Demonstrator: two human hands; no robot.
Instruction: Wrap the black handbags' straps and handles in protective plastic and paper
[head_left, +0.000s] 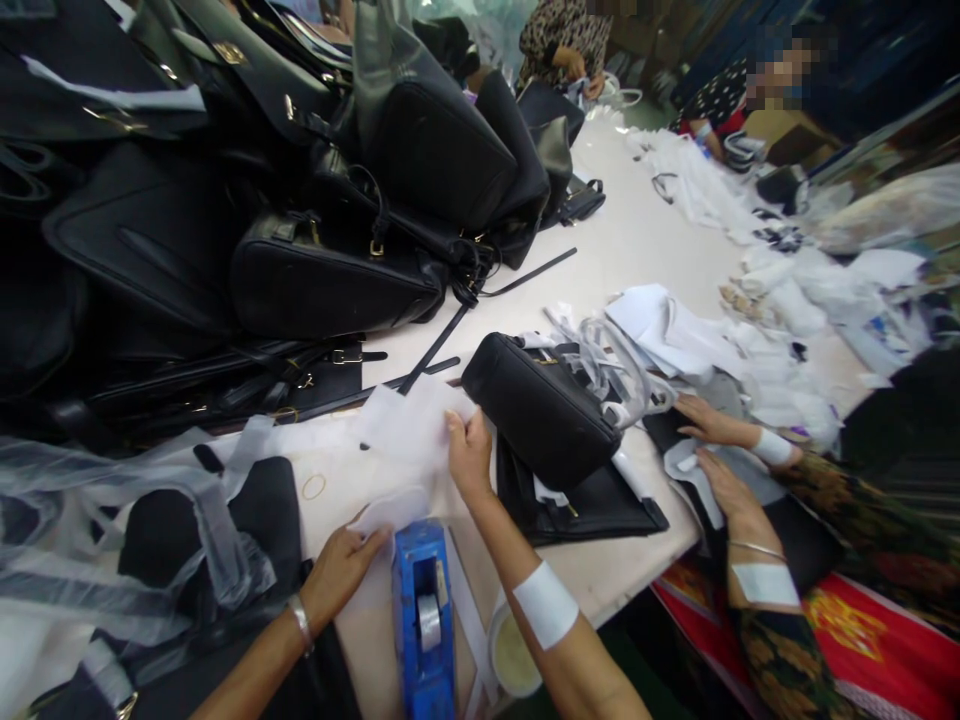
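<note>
Between thumb and fingers, my left hand (341, 565) pinches a thin white sheet (397, 507) by its edge. My right hand (471, 455) is closed on a second thin white sheet (409, 420), which spreads out to its left. Just right of my left hand stands a blue tape dispenser (409, 640) with a roll of clear tape. A small black bag (544, 410) lies beside my right hand, on top of a flat black bag (585, 510). Beneath my right forearm is a round tub (514, 655) with pale contents.
Black leather bags (337, 270) with straps and gold buckles are piled high at the back left. Clear plastic wrap (210, 530) lies over black pieces at the left. A co-worker's hands (720, 460) handle grey and black material at right. White wrapping (780, 300) heaps along the table.
</note>
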